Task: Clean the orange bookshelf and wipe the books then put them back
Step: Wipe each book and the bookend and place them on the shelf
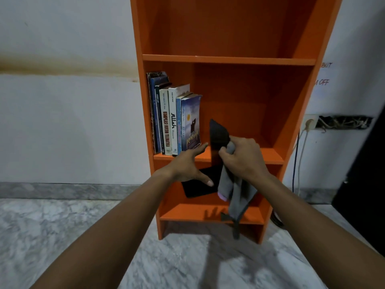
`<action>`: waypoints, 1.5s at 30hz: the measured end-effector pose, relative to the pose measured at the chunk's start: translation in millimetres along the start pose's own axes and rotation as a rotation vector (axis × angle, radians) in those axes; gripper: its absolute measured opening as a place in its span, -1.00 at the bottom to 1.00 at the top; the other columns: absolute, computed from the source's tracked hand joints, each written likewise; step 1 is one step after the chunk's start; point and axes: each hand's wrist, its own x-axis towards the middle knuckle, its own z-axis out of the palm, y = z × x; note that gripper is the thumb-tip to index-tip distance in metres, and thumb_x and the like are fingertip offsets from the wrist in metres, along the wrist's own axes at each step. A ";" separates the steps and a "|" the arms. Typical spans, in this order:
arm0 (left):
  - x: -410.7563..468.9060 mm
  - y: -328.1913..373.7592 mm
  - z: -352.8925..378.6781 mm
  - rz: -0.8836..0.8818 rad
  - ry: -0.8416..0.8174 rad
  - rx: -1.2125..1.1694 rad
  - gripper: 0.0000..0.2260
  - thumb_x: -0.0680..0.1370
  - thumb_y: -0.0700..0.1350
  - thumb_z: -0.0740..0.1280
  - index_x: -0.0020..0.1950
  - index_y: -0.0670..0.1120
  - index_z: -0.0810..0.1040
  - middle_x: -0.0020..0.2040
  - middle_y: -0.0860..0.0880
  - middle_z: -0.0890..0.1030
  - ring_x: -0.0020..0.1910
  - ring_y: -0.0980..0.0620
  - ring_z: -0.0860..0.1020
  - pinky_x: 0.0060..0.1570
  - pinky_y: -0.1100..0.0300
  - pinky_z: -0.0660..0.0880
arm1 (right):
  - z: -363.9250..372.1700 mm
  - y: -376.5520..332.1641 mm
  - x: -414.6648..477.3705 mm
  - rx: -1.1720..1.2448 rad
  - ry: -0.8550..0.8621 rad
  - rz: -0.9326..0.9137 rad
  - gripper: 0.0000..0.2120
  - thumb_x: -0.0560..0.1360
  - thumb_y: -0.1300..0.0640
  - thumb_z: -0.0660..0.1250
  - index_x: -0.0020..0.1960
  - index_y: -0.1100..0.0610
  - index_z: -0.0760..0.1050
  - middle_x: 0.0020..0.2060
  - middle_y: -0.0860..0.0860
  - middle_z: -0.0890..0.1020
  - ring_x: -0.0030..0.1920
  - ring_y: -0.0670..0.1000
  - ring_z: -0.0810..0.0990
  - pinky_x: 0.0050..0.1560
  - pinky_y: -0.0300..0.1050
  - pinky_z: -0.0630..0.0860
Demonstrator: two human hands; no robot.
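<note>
Hands point(188, 165) point(242, 158) with cloth point(230, 185), orange bookshelf point(229, 59), marble floor point(62, 226)

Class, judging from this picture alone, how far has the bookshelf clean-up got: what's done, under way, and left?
Looks done: a row of books stands upright on the middle shelf of the orange bookshelf, though whether wiped is unclear. In hand: the left hand steadies a black book while the right hand grips a grey cloth against it. Left: shelving that book.
</note>
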 end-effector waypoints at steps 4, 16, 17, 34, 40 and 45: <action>-6.3 -7.8 0.2 -0.020 0.363 -0.016 -0.31 0.47 -0.10 0.55 0.55 -0.05 0.36 0.48 -0.05 0.47 0.49 -0.06 0.39 0.43 -0.02 0.33 | -6.4 23.3 3.5 -0.044 0.127 0.069 -0.69 0.51 0.17 0.30 -0.37 0.06 0.31 -0.53 -0.07 0.41 -0.54 -0.08 0.32 -0.44 -0.16 0.21; 56.9 -22.1 7.4 -0.432 1.054 -0.112 0.05 0.31 0.25 0.58 0.61 0.00 0.06 0.52 -0.19 0.19 0.49 -0.21 0.25 0.43 -0.16 0.35 | 67.7 18.7 57.9 -0.269 0.109 0.260 -0.54 0.58 0.02 0.28 0.45 0.11 0.42 0.07 0.11 0.65 0.09 0.20 0.64 -0.10 -0.02 0.48; 61.6 -23.2 8.2 -0.444 1.071 -0.122 0.08 0.30 0.24 0.59 0.62 0.00 0.03 0.53 -0.20 0.16 0.50 -0.22 0.22 0.44 -0.15 0.33 | 73.3 21.4 59.1 -0.231 0.101 0.272 -0.44 0.57 0.00 0.29 0.54 0.07 0.34 0.15 0.10 0.65 0.16 0.19 0.63 -0.02 0.01 0.53; 96.6 -33.6 29.4 -0.526 1.211 -0.303 0.14 0.34 0.09 0.61 0.66 -0.07 -0.10 0.52 -0.17 0.12 0.49 -0.18 0.19 0.47 -0.17 0.30 | 97.5 69.5 22.2 0.084 -0.128 0.285 -0.01 0.46 0.16 0.38 0.64 -0.26 -0.16 -0.48 -0.04 0.46 -0.47 -0.05 0.40 -0.41 -0.18 0.25; 100.4 -23.1 17.9 -0.682 1.198 -0.392 0.11 0.26 0.11 0.64 0.62 -0.02 0.03 0.47 -0.15 0.23 0.38 -0.14 0.24 0.36 -0.01 0.31 | 95.2 73.5 27.5 0.111 -0.150 0.278 0.00 0.45 0.16 0.38 0.63 -0.30 -0.16 -0.44 0.05 0.55 -0.44 0.02 0.50 -0.42 -0.12 0.35; 102.1 -27.0 16.8 -0.737 1.187 -0.333 0.12 0.20 0.12 0.65 0.59 0.00 0.07 0.43 -0.13 0.31 0.39 -0.14 0.28 0.36 -0.03 0.25 | 94.2 74.0 34.8 0.087 -0.151 0.256 0.01 0.42 0.17 0.39 0.62 -0.32 -0.14 -0.45 0.12 0.56 -0.46 0.12 0.52 -0.49 -0.09 0.32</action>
